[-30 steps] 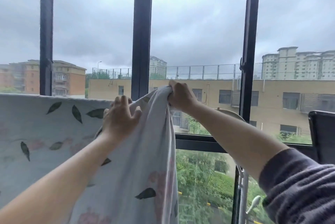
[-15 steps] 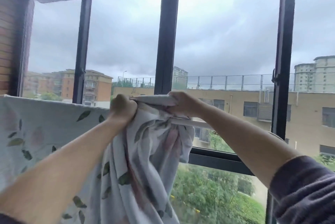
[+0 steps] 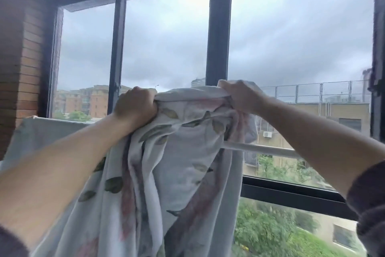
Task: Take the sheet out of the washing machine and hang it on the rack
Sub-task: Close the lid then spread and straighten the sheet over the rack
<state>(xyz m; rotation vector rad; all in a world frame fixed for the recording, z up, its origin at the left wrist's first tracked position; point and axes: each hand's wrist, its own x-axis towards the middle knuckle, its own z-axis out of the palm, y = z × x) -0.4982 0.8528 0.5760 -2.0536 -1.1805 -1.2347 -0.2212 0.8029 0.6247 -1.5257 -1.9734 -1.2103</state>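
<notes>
- Left hand (image 3: 135, 106), at 11 o'clock from centre, fingers clenched round bunched sheet (image 3: 183, 173)
- Right hand (image 3: 239, 96), at 1 o'clock, grasps the sheet's top edge
- Sheet hangs toward 6 o'clock, covering the white rack bar (image 3: 260, 149), which emerges at 3 o'clock

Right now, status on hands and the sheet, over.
Left hand, right hand both gripping sheet. Bunched part held above rack bar. No obstruction seen.
</notes>
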